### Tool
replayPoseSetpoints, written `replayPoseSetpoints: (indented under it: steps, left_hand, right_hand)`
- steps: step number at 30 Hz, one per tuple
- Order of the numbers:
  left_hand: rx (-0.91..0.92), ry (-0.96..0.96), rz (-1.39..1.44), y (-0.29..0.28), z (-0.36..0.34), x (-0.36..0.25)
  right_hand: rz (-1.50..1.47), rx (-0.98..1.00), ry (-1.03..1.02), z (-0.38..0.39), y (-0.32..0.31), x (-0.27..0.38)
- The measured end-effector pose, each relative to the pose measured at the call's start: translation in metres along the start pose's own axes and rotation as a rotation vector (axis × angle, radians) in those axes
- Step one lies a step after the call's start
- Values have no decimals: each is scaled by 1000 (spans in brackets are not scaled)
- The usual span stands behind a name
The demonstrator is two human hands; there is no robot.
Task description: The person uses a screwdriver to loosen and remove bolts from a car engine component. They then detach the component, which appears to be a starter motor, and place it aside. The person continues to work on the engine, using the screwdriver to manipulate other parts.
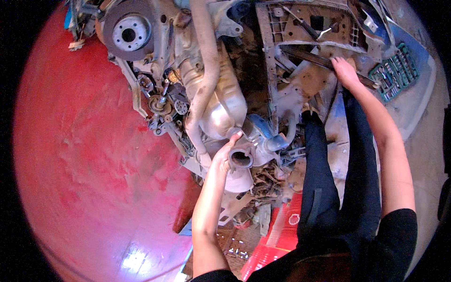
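My left hand (pixel 226 152) is wrapped around the open-ended exhaust pipe (pixel 242 158), its thumb stretched up along the metal. Beside and above it lies a bulging silvery exhaust canister (pixel 225 113), with a long curved pipe (pixel 203 70) running over it. My right hand (pixel 344 70) reaches forward to a long dark metal bar (pixel 312 58). Its fingers curl over the bar's edge, and their tips are partly hidden. Ahead of that hand, a black-handled tool (pixel 307 29) lies on a rusty perforated metal frame (pixel 345 28).
A brake disc (pixel 129 33) stands at the far left among suspension parts. A green socket set case (pixel 394 73) lies open at the right on a pale panel (pixel 423 96). Red floor (pixel 94 155) spreads on the left. Scrap metal and a red panel (pixel 277 235) lie nearer me.
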State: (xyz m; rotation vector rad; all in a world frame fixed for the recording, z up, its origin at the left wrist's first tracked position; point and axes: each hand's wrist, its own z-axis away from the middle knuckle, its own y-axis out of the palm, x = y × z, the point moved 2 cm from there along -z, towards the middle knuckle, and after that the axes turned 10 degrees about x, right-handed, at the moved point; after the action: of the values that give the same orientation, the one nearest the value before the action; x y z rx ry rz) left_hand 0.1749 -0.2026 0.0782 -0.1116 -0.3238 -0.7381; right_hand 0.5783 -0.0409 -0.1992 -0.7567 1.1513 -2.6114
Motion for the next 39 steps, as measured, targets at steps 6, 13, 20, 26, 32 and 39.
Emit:
replayPoseSetpoints:
  steps: [6,13,20,26,32,39]
  left_hand:
    - [-104,112,-144,3,2,2]
    - [-9,56,-196,-5,-13,-4]
    - [-16,205,-209,-8,9,4]
    - [117,373,-151,-14,-9,23]
    - [609,489,484,-16,-49,40]
    - [893,601,852,-3,-59,45]
  right_hand:
    - [-94,149,15,-6,2,31]
    - [-218,81,-108,-5,-31,70]
    - [-904,-403,-410,-51,-108,256]
    - [-2237,69,480,-190,-36,306]
    - [-1906,-44,420,-245,3,302]
    - [-1659,-33,294,-247,-5,284]
